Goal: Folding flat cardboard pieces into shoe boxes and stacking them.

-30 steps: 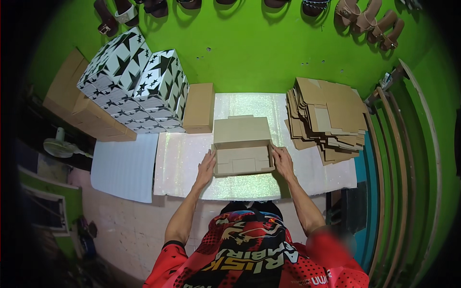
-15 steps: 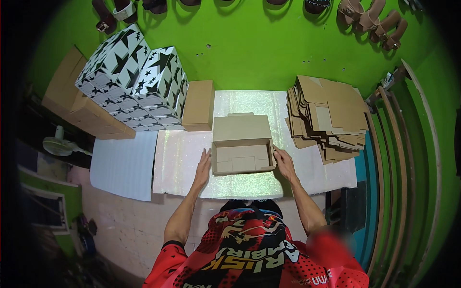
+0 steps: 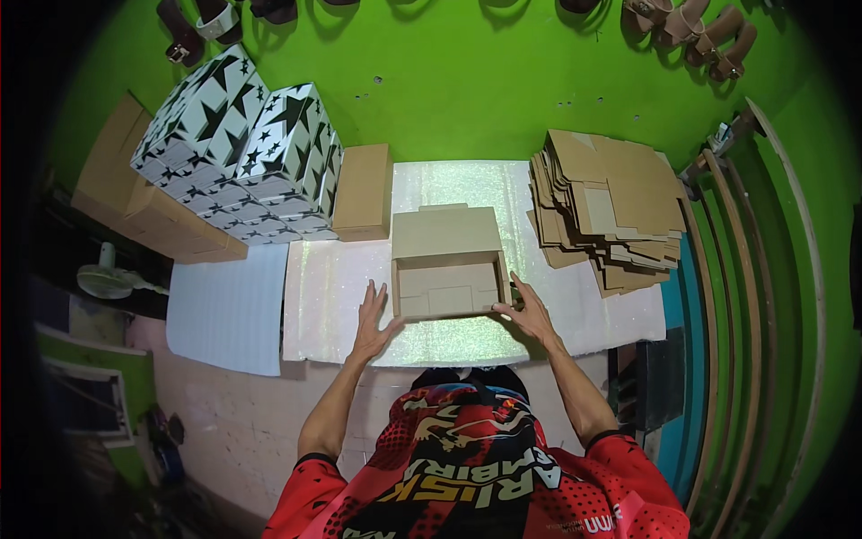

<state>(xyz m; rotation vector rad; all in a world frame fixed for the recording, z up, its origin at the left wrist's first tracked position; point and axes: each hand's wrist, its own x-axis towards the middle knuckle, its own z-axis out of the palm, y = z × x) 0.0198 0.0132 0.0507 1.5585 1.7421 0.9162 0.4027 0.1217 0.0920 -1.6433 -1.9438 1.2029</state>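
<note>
A brown cardboard box (image 3: 448,235) rests in the middle of the table, its lid raised at the back and its hollow inside facing up. Beside its left wall is my left hand (image 3: 372,325), fingers spread and thumb near the front left corner. My right hand (image 3: 528,314) is at the front right corner, thumb over the front edge and fingers stretched along the outside of the right wall. Neither hand grips the box. Whether the right thumb presses on the edge is hard to see.
Behind on the right lies a pile of flattened cardboard boxes (image 3: 611,198). At the back left, white boxes with black stars (image 3: 215,135) are stacked beside a closed brown box (image 3: 363,193). Sandals (image 3: 718,45) hang on the green wall. A fan (image 3: 106,280) stands at the far left.
My left hand has spread its fingers and turned its thumb toward the box's front corner. My right thumb has come over the front edge, with the fingers opening out along the side.
</note>
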